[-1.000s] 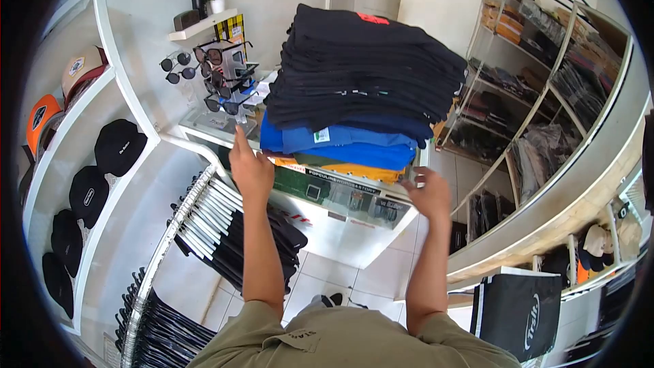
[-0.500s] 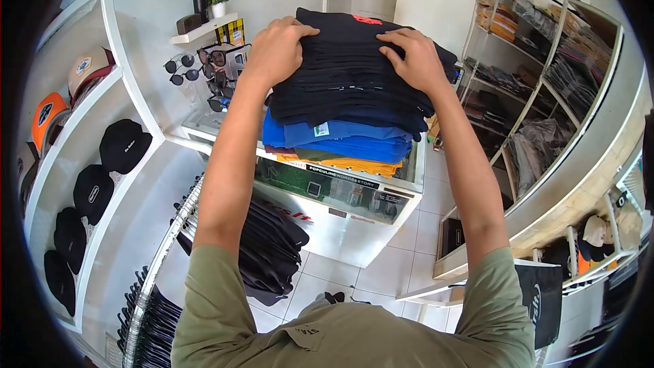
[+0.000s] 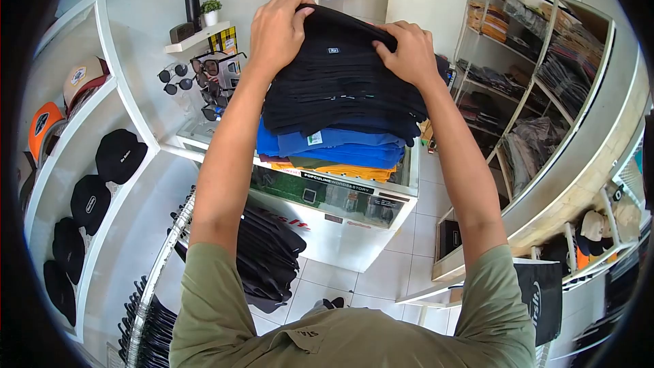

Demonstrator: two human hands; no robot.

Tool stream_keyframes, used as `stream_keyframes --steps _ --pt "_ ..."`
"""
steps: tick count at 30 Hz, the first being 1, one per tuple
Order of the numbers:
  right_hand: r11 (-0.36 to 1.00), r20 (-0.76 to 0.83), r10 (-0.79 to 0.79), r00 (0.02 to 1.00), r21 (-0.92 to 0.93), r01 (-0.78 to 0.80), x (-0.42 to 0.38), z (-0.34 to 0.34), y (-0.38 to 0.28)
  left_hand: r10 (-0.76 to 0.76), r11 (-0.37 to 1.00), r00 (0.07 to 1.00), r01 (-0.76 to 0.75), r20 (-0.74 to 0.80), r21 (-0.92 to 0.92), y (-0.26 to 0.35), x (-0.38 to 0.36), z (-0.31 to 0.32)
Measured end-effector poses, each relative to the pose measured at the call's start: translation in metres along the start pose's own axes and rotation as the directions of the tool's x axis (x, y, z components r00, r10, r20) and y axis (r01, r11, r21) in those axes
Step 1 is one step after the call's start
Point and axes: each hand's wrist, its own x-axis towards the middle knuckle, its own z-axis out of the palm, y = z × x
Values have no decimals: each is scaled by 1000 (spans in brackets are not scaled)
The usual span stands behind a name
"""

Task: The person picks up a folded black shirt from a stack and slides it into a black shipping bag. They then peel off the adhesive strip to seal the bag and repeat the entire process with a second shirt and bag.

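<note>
A tall stack of folded black shirts [image 3: 327, 85] stands on a glass-topped display counter [image 3: 320, 240]. My left hand [image 3: 276, 33] pinches the left part of the top black shirt [image 3: 346, 21], thumb towards the middle. On the other side, my right hand [image 3: 410, 53] has its fingers and thumb closed on the same shirt. Its near edge is raised, and a small label [image 3: 333, 50] shows on the black cloth underneath. Blue shirts [image 3: 361, 154] lie below the black ones, with orange shirts [image 3: 364, 172] at the bottom.
Sunglasses [image 3: 210, 68] hang on the wall left of the stack, below a small shelf [image 3: 197, 37]. Caps [image 3: 121, 156] sit on white shelving at left. Hanging black clothes [image 3: 269, 259] are in front of the counter. Metal racks [image 3: 538, 88] with packed clothes stand at right.
Both hands have closed on the top shirt and raised its near edge. The red print on top has gone out of sight, and a small label now shows below.
</note>
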Motion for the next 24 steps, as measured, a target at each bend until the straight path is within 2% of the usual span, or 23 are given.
stream_keyframes --steps 2,4,5,7,8,9,11,12,14,15,17,18,19,20,21,23,24 --pt "998 -16 3 1000 -69 -4 -2 1 10 6 1000 999 -6 -39 22 1 -3 -5" --pt "986 75 58 995 -158 -45 -12 -3 34 -70 997 991 65 -113 -51 -2 -12 -13" --pt "986 75 58 995 -159 -46 -17 -8 43 -70 997 991 65 -113 -52 -2 -17 -19" --pt "985 184 25 983 -172 8 -24 -30 41 -167 985 986 166 -19 -41 1 -31 -35" --pt "985 156 -58 986 -152 82 -29 -43 36 -153 986 988 150 -37 -76 2 -39 -41" --pt "985 154 -62 986 -151 85 -35 -60 22 -153 986 987 150 -40 -74 7 -47 -51" --pt "999 151 -39 988 -30 44 -48 -91 -4 -163 970 983 145 -85 -195 19 -62 -73" --pt "998 148 -42 988 -30 47 -54 -98 -7 -162 971 983 143 -88 -192 20 -72 -79" --pt "946 335 92 938 264 -187 -62 -109 -9 -255 934 967 253 22 -253 18 -86 -85" --pt "945 335 94 937 267 -190 -57 -112 -8 -255 934 967 253 26 -250 16 -84 -83" --pt "913 325 174 929 301 -276 -34 -113 1 -393 839 916 391 75 -377 8 -73 -73" --pt "865 331 211 920 375 -333 -22 -105 15 -375 848 927 356 30 -393 0 -65 -63" --pt "818 294 246 924 449 -361 -9 -94 26 -281 892 955 223 -94 -393 -6 -52 -51" --pt "783 269 305 914 476 -401 2 -84 30 -326 897 940 275 -98 -345 -15 -43 -40" --pt "628 323 385 865 595 -502 7 -60 43 -371 898 923 327 -105 -296 -24 -36 -29" --pt "812 214 512 832 195 -550 5 -7 74 -471 881 879 473 -73 21 -44 -35 -7" --pt "794 267 565 781 84 -603 -1 3 73 -583 811 812 577 39 97 -53 -42 -1"
